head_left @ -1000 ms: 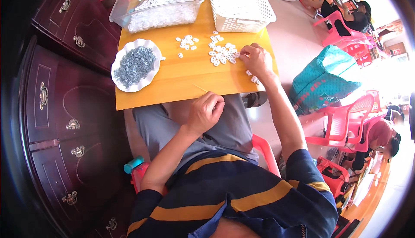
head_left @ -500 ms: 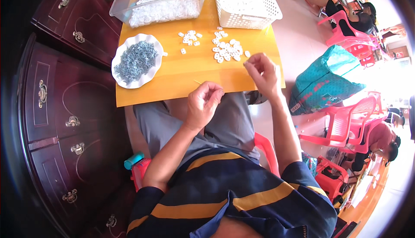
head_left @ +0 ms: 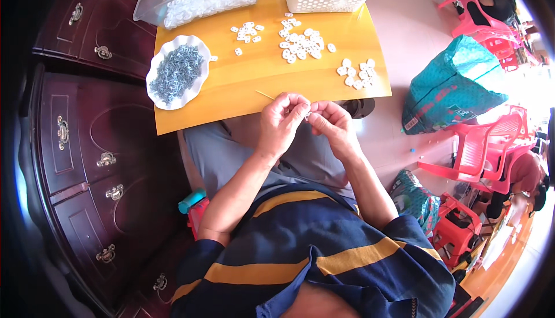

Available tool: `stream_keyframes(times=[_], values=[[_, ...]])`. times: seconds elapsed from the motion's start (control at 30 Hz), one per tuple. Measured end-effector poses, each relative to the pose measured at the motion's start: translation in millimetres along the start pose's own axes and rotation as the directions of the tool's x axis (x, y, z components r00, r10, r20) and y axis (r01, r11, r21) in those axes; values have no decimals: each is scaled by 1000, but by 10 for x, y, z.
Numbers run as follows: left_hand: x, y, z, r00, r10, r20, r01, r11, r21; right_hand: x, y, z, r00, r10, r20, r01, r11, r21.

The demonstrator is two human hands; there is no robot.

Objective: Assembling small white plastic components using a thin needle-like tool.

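Note:
My two hands meet just off the table's near edge, fingertips together. My left hand (head_left: pixel 282 126) is closed in a pinch, and a thin yellow stick (head_left: pixel 265 94) pokes out of it toward the table. My right hand (head_left: pixel 337 130) is closed too, its thumb and forefinger against a small white piece (head_left: pixel 307 116) mostly hidden between the fingertips of both hands. Small white plastic pieces with holes lie in a left cluster (head_left: pixel 248 32), a larger middle cluster (head_left: pixel 302 45) and a right cluster (head_left: pixel 356 75). A scalloped white dish (head_left: pixel 203 75) holds many small blue-grey slivers (head_left: pixel 178 72).
On the far side of the orange table (head_left: pixel 243 95) stand a clear bin (head_left: pixel 151 5) and a white perforated basket (head_left: pixel 329 4), both filled with white pieces. Dark drawers (head_left: pixel 87 127) flank the left. A teal bag (head_left: pixel 448 90) and red chairs (head_left: pixel 471 150) stand right; people sit beyond.
My right hand has moved left from above the table to meet my left hand. The right cluster of white pieces, behind that hand before, now shows. The whole view has shifted slightly.

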State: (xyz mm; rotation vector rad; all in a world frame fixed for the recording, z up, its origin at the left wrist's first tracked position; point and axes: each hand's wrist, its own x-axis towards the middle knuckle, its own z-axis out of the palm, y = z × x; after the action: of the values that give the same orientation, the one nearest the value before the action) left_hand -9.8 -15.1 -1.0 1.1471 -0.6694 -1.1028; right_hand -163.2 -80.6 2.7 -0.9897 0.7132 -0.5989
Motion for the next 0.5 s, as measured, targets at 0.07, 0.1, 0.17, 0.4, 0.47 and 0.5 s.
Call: stream_keyframes(times=[0.07, 0.1, 0.17, 0.4, 0.47, 0.5], values=[[-17, 10, 29, 1000, 21, 10, -21, 1000, 10, 6, -4, -34, 1000, 22, 3, -22, 999, 29], [-22, 16, 43, 999, 48, 17, -48, 999, 8, 7, -4, -46, 998, 68, 3, -68, 996, 54], [-22, 2, 55, 997, 55, 48, -56, 998, 16, 2, -7, -74, 994, 107, -3, -106, 990, 91], [-36, 170, 60, 964, 192, 183, -233, 944, 235, -32, -37, -173, 969, 193, 152, -227, 942, 249], [-38, 310, 45, 953, 186, 241, -255, 920, 299, -36, -59, -188, 967, 195, 162, -227, 951, 211], [-44, 374, 24, 940, 179, 292, -281, 890, 359, -32, -60, -184, 963, 196, 182, -230, 955, 186]])
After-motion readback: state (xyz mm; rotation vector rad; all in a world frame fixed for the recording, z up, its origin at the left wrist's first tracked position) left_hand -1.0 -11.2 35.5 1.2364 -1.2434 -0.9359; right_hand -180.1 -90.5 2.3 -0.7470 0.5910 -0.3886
